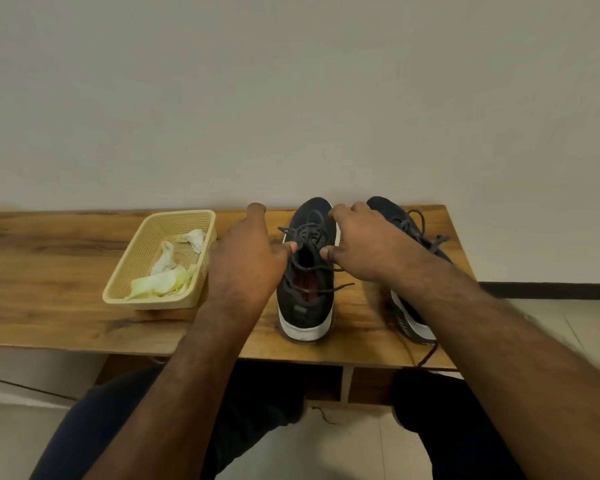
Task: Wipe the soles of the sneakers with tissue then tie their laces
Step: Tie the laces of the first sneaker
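Two dark sneakers with white soles stand upright on the wooden table (49,265), toes toward the wall. The left sneaker (307,306) is in the middle, its grey laces (309,237) loose over the tongue. My left hand (248,258) lies at its left side, thumb at the lace by the shoe's opening. My right hand (359,244) lies at its right side, thumb touching the lace there. The right sneaker (409,320) is partly hidden under my right forearm, one lace hanging over the table's front edge.
A yellow plastic basket (118,292) with crumpled used tissues (167,271) stands left of the sneakers, close to my left hand. A plain wall rises behind the table. My knees are under the table's front edge, over a tiled floor.
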